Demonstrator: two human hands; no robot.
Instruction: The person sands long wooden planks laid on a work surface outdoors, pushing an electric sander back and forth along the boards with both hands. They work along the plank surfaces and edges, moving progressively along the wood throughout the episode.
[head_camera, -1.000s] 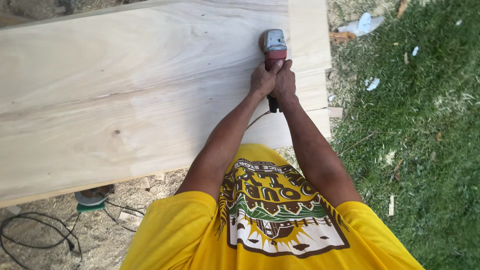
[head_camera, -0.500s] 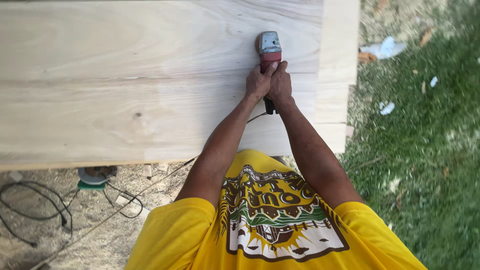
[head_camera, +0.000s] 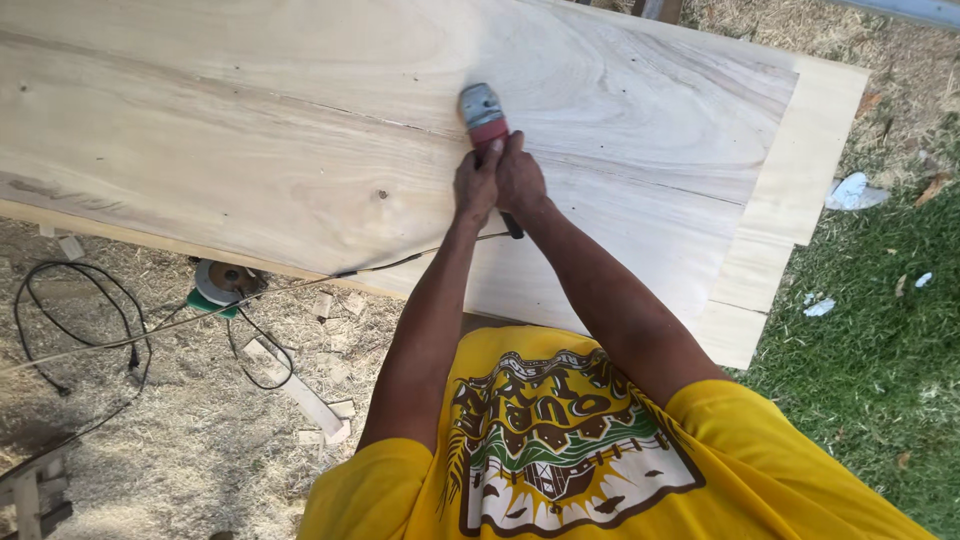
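Far left, on the sawdust-strewn ground (head_camera: 180, 450): black cables (head_camera: 75, 330) lie in loose loops, well apart from the work. Near them, just under the board's front edge, a second power tool with a green body (head_camera: 222, 285) rests on the ground, out of your way. Pale offcuts (head_camera: 310, 395) lie scattered beside it.

The wide plank (head_camera: 250, 150) spans the view, pale, with a dark knot near the front. A thin cord (head_camera: 400, 262) trails from the tool off the near edge, likely kept behind the cut for safety.

Centre: your left hand (head_camera: 474, 187) and right hand (head_camera: 521, 180) are both closed around the handle of the red-and-grey angle grinder (head_camera: 483, 118), side by side and touching. Its head sits on the plank's face, near a dark seam line. The two-handed grip, arms extended, looks meant to steady it flat against the wood.

Right: narrower boards (head_camera: 800, 180) stick out beneath the plank's end. Beyond, grass (head_camera: 870, 350) with white scraps (head_camera: 852, 192).
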